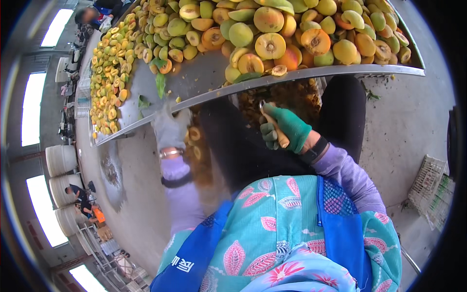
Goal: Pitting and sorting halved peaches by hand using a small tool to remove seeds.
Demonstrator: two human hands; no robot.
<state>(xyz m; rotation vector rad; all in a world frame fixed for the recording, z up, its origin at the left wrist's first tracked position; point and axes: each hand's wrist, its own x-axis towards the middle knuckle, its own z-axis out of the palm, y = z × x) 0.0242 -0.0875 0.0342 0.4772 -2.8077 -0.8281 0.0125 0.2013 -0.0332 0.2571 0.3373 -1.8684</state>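
Note:
My right hand (284, 127), in a green work glove, is closed around the wooden handle (276, 128) of a small pitting tool with a curved metal tip. It is above a container of brown pits and scraps (281, 100) between my knees. My left hand (170, 126), in a pale grey glove, is motion-blurred at the front edge of the metal table (204, 71); whether it holds anything is unclear. Below and beside it, a container of halved fruit (195, 146) is partly hidden by my left arm. Whole and halved yellow peaches (270, 46) are heaped on the table.
The table's raised metal lip (299, 75) runs between my hands and the heap. Green leaves (160, 84) lie on the tabletop. Plastic crates (430, 191) stand right, white tubs (62, 160) far left. Other people (85, 204) are in the background. A wet patch (111, 173) marks the floor.

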